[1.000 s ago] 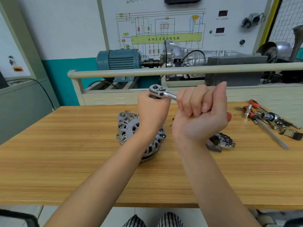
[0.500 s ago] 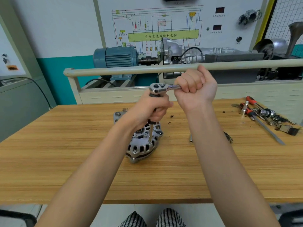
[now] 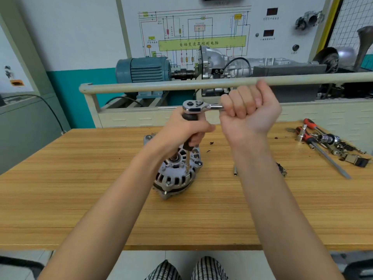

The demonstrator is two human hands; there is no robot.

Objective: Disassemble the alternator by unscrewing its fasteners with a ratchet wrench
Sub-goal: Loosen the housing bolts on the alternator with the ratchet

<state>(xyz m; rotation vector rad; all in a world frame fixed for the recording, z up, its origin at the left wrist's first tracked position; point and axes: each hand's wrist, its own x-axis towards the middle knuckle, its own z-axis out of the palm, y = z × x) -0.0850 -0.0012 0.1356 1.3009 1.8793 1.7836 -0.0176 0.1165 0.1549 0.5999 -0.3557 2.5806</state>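
A silver alternator with slotted vents lies on the wooden table, just left of centre. A chrome ratchet wrench stands over it on a long extension bar whose lower end meets the alternator's top face. My left hand grips the black upper part of the extension, right under the ratchet head. My right hand is curled round the ratchet's handle, which points to the right. My forearms hide part of the alternator and the table.
Screwdrivers, sockets and small parts lie at the table's right end. A small socket and a dark part lie beside my right forearm. A beige rail runs behind the table, with a blue motor and gearbox beyond.
My right hand swung the ratchet handle away from me and to the right. The view shifted, so more of the alternator shows under my left hand.
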